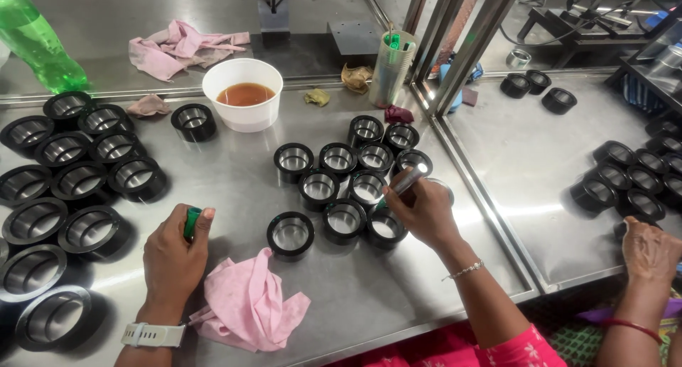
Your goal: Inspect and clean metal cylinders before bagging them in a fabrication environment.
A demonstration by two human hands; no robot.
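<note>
Packaging in view is limited to a translucent cup of green-capped markers far ahead of the right hand, a green plastic bottle lying far ahead and left of the left hand, and a white bowl of brown liquid ahead of and between both hands; any labels are too small to make out. Left hand is closed in a loose fist around a green marker cap, with a white watch on the wrist. Right hand is closed around a silver marker, its tip lowered to the cluster of black rings lying directly ahead of and beneath it; whether the tip touches a ring cannot be told. One separate black ring lies between the two hands. A pink cloth lies crumpled just right of the left wrist, touching it. Larger black rings are grouped left of the left hand, some stretching ahead toward the bottle. A second pink cloth lies far ahead of the left hand, beyond the bowl. Another person's hand rests at the far right, near a further group of black rings. All items rest on a steel table, and a slanted metal frame separates it from the adjoining steel surface.
</note>
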